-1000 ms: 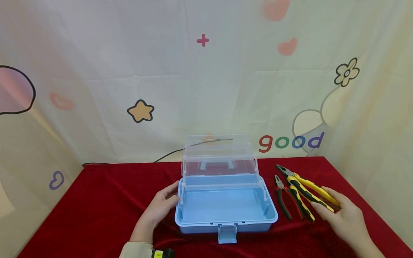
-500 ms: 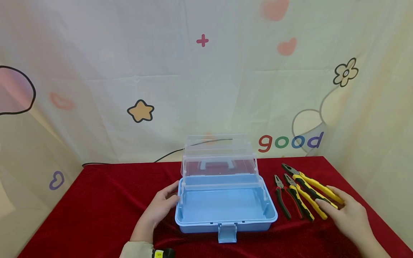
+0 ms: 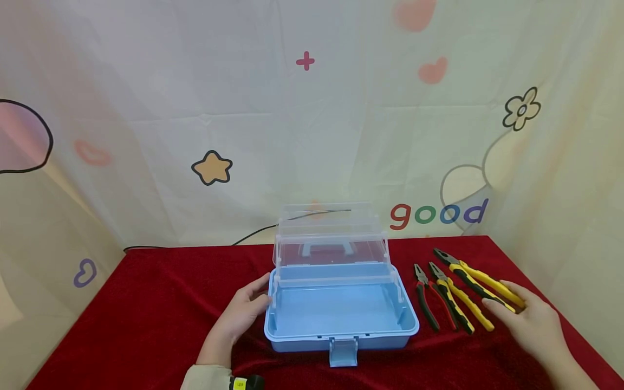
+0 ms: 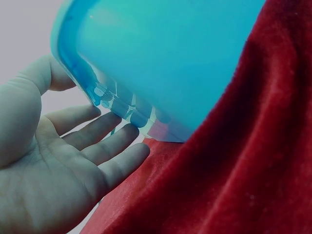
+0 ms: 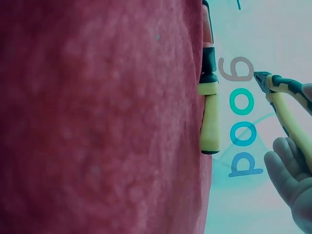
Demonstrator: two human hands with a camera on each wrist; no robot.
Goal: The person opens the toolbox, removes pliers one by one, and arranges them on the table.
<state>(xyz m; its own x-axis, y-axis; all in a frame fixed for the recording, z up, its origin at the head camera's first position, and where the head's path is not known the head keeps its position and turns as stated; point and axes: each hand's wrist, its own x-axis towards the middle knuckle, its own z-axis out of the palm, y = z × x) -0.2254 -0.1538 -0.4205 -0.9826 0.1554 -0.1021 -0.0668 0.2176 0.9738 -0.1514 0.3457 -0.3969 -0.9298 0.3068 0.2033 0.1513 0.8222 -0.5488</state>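
My right hand (image 3: pixel 536 322) holds the large yellow-and-black pliers (image 3: pixel 480 277) by the handle ends, jaws pointing away to the left. Against the curtain in the right wrist view, these pliers (image 5: pixel 285 114) show raised off the cloth. Smaller yellow-and-black pliers (image 3: pixel 460 300) and red-and-black pliers (image 3: pixel 426 298) lie side by side left of them. A light blue toolbox (image 3: pixel 336 311) stands at the centre, its clear lid (image 3: pixel 331 233) raised. At its left wall is my left hand (image 3: pixel 244 309); the left wrist view shows fairly straight fingers (image 4: pixel 117 146) against the side, thumb at the rim.
Dark red velvet cloth (image 3: pixel 161 319) covers the table, wrinkled near the toolbox. A printed curtain (image 3: pixel 244 108) hangs behind. A thin dark cable (image 3: pixel 258 233) runs along the back, partly seen through the lid. The front latch (image 3: pixel 343 352) hangs down.
The large pliers have moved right with my right hand, away from the smaller yellow-and-black pair, whose handles they partly covered before. My left hand and the toolbox stay in place.
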